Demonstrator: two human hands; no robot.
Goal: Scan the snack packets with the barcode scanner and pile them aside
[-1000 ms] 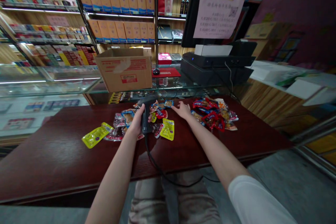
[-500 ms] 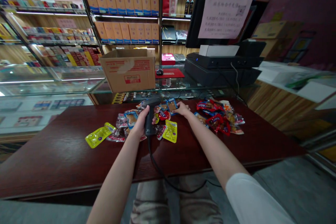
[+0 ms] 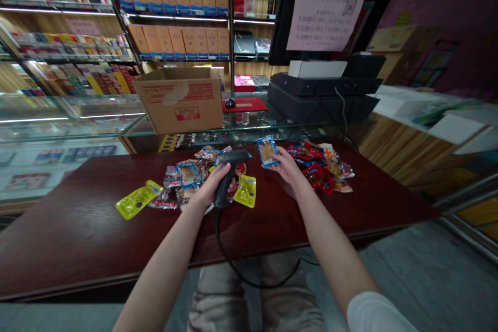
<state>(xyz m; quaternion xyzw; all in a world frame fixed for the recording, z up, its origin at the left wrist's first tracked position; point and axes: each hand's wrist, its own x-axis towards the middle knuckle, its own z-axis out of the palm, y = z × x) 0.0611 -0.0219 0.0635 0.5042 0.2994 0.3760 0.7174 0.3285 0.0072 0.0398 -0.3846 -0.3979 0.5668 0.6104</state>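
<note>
1. Left hand (image 3: 218,185): gripping black scanner (image 3: 226,176) above bench (image 3: 97,228).
2. Right hand (image 3: 287,165): pinching blue-edged packet (image 3: 266,151), hovering between two packet piles.
3. Yellow packet (image 3: 139,200): lying at left pile's (image 3: 187,179) outer side.

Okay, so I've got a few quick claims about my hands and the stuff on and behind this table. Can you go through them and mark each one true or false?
1. The left hand grips a black handheld scanner. True.
2. The right hand holds nothing. False: it holds a blue-edged packet.
3. A black cord runs from the bottom of the scanner's handle. True.
4. The cardboard box is taped shut on top. False: its top is open.
5. The computer mouse rests on a red mat. True.
</note>
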